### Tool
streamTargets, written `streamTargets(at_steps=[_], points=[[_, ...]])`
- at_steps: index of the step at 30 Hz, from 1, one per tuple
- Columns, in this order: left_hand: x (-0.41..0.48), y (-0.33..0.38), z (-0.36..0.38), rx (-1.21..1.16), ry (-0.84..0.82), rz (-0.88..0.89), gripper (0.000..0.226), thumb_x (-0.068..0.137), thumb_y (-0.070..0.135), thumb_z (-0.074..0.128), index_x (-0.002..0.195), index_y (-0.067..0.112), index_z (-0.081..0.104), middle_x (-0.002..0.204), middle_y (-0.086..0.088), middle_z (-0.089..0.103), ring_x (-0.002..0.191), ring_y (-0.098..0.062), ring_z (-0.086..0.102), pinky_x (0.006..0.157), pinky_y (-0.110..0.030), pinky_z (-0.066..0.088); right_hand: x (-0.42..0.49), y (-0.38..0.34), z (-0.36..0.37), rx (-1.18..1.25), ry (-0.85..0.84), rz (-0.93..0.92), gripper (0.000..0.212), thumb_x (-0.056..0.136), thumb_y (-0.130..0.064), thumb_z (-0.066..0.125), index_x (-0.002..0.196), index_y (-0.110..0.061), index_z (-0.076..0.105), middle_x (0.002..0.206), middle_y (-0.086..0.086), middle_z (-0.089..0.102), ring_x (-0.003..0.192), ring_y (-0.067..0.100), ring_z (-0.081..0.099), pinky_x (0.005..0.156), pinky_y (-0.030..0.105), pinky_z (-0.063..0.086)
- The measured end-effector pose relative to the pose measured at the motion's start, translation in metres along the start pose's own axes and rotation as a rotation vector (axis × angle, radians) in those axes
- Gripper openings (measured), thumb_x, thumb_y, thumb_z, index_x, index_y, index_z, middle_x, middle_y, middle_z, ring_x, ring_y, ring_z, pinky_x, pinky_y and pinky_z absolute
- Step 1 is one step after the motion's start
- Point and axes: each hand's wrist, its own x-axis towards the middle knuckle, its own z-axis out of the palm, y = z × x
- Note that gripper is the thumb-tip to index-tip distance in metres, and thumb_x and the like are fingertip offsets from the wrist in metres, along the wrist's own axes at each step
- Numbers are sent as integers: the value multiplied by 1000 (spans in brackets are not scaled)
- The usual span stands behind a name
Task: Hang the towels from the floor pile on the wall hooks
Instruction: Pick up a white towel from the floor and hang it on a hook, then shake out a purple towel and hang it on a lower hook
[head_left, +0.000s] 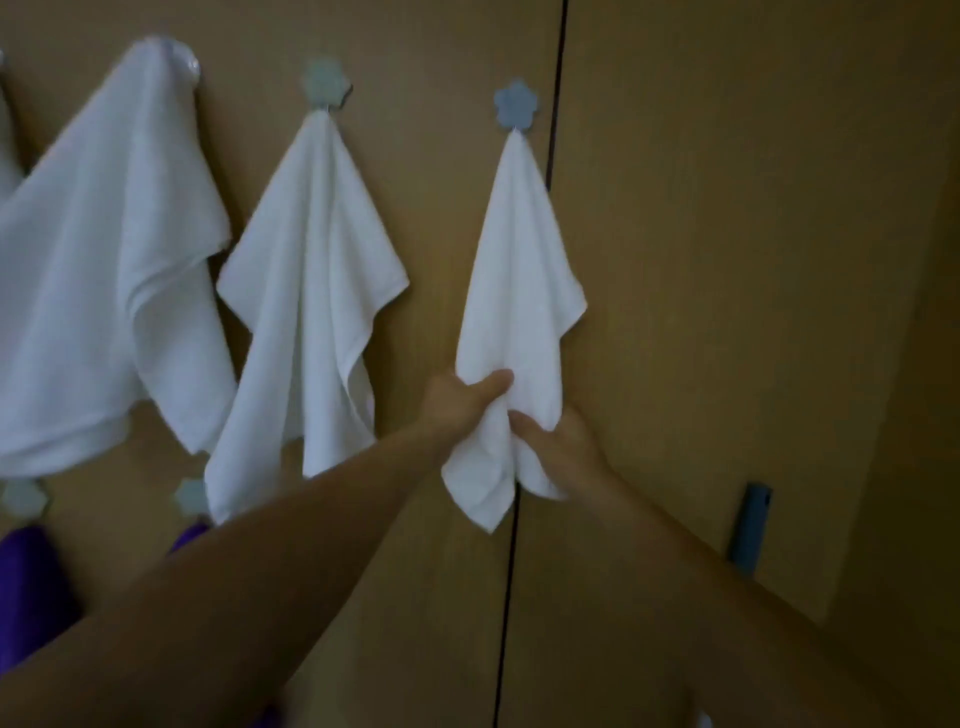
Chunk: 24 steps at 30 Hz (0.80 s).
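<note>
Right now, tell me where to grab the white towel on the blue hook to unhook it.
Best pinch the white towel at its narrow gathered neck under the blue flower hook, coming from the front: it hangs from that single point and fans out below. The left hand and right hand grip its bunched lower end.

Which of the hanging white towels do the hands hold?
The rightmost towel, on the blue flower hook. The left hand and right hand grip its lower part; the other towels hang untouched.
</note>
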Motion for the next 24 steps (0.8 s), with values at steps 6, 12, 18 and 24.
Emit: streamTargets(at_steps=[6, 12, 18, 24], points=[[-63, -85, -14, 183, -63, -217, 38, 86, 27, 69, 112, 1, 62, 102, -13, 66, 92, -28, 66, 78, -35, 58, -58, 52, 5, -180, -76, 157, 19, 82, -40, 69, 87, -22, 67, 83, 4, 72, 79, 22, 69, 69, 36, 54], [-131, -160, -39, 311, -173, -465, 20, 87, 28, 67, 92, 10, 60, 89, -4, 61, 77, -15, 59, 48, -14, 46, -128, 99, 18, -386, -201, 389, 25, 82, -40, 70, 88, -23, 53, 89, 2, 65, 80, 20, 64, 77, 35, 53], [-218, -218, -101, 618, -207, -493, 57, 83, 41, 68, 128, 10, 53, 125, -11, 59, 111, -25, 57, 84, -23, 42, -205, 108, 73, -575, -398, 386, 30, 83, -36, 69, 101, -15, 58, 93, -1, 57, 83, 16, 56, 68, 25, 42], [-349, -252, -224, 765, -129, -658, 71, 86, 46, 62, 143, 11, 38, 143, -16, 42, 126, -32, 45, 102, -33, 40, -308, 93, 190, -634, -725, 325, 46, 87, -28, 70, 122, -2, 60, 117, 11, 59, 90, 18, 59, 66, 11, 36]])
